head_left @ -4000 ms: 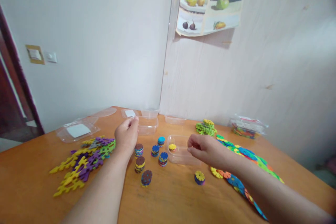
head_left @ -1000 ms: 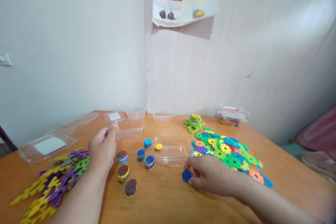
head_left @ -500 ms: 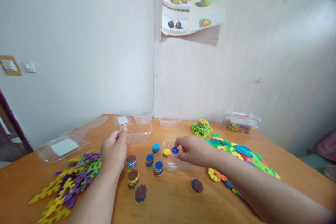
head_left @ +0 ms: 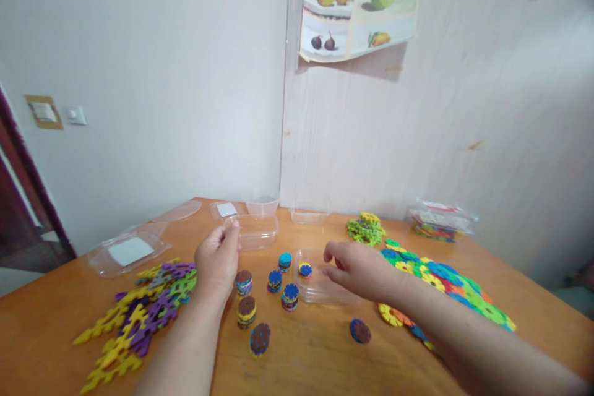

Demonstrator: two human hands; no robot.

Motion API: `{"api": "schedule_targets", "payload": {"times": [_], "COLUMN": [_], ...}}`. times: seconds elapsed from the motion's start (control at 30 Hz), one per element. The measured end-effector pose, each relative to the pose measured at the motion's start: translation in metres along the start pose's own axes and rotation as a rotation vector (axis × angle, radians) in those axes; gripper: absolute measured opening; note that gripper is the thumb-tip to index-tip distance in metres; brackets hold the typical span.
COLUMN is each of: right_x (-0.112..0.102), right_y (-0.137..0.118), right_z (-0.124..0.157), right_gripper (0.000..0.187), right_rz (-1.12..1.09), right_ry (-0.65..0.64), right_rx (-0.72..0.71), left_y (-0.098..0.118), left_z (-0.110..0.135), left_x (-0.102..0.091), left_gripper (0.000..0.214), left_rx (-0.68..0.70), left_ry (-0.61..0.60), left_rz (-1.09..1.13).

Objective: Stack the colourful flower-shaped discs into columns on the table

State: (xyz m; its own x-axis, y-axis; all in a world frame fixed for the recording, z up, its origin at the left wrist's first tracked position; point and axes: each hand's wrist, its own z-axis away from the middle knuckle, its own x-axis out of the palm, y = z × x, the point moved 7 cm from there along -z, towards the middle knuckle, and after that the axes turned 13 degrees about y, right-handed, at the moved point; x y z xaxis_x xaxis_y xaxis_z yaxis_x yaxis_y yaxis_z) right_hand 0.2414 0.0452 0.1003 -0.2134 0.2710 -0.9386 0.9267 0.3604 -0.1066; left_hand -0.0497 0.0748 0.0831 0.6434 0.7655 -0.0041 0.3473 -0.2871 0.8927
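Observation:
My left hand point(head_left: 216, 257) is closed, thumb pressed to curled fingers, at the left end of a clear plastic box point(head_left: 260, 240). What it holds, if anything, is hidden. My right hand point(head_left: 355, 266) hovers over a low clear tray point(head_left: 320, 299), thumb and forefinger apart with nothing between them. Inside the tray's left part, a blue notched disc point(head_left: 305, 270) tops a short stack with yellow under it. Left of the tray stand several disc stacks, among them a blue-topped stack point(head_left: 290, 297), a light blue stack point(head_left: 284, 261) and a brown-topped stack point(head_left: 247, 312).
A brown and blue disc stack point(head_left: 361, 331) leans at front right. Loose colourful discs point(head_left: 445, 284) spread at right, near green snowflake pieces point(head_left: 365, 231) and a filled clear box point(head_left: 443, 221). Purple and yellow interlocking pieces point(head_left: 143, 312) lie left, beside a clear lid point(head_left: 130, 253).
My right hand has let go of the blue disc, which now sits on the yellow one in the tray. The hand has drawn slightly right. The whole view has shifted.

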Motion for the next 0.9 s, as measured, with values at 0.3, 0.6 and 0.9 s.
{"api": "schedule_targets", "payload": {"times": [0.3, 0.6, 0.9], "right_x": [0.013, 0.03, -0.016], "right_y": [-0.011, -0.029, 0.0], "right_z": [-0.006, -0.026, 0.027], "right_gripper": [0.033, 0.033, 0.014], "right_rz": [-0.003, 0.031, -0.255], "right_ry": [-0.145, -0.218, -0.058], "right_rx": [-0.086, -0.102, 0.024], "left_y": [-0.003, -0.004, -0.005], "left_z": [-0.002, -0.002, -0.003], "left_x": [0.001, 0.0, 0.002], "left_gripper": [0.042, 0.041, 0.039], "left_rx": [0.013, -0.003, 0.002], "left_ry": [-0.003, -0.002, 0.008], "left_rz": [-0.002, 0.028, 0.047]}}
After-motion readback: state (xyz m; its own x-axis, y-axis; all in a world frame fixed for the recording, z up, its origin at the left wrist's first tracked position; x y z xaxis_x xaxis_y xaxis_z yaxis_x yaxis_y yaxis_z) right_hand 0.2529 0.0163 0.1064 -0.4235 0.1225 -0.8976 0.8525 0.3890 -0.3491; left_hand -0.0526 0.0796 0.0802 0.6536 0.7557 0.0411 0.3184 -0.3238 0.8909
